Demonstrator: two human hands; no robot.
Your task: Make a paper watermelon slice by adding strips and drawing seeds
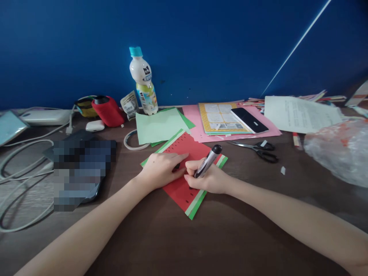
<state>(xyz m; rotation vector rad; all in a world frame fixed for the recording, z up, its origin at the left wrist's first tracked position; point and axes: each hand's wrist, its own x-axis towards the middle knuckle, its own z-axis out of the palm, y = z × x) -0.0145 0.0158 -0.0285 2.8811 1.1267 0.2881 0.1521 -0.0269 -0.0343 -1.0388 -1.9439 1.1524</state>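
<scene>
A red sheet of paper (198, 147) with light and dark green strips along two edges lies at an angle on the desk. Rows of small black marks run beside its strips. My left hand (161, 168) rests flat on the sheet, fingers stretched out. A small dark thing shows between its thumb and forefinger; I cannot make out what it is. In my right hand (211, 178) is a black-and-silver marker pen (207, 161), gripped like a pencil over the right side of the sheet. The fingers hide the pen's tip.
Behind the sheet lie green paper (161, 124), pink paper (189, 115) and a phone (249, 120). A bottle (146, 86) stands by the blue wall. Scissors (255, 147) and a plastic bag (342, 151) are on the right, cables (25, 142) and a blurred dark object (86, 168) left.
</scene>
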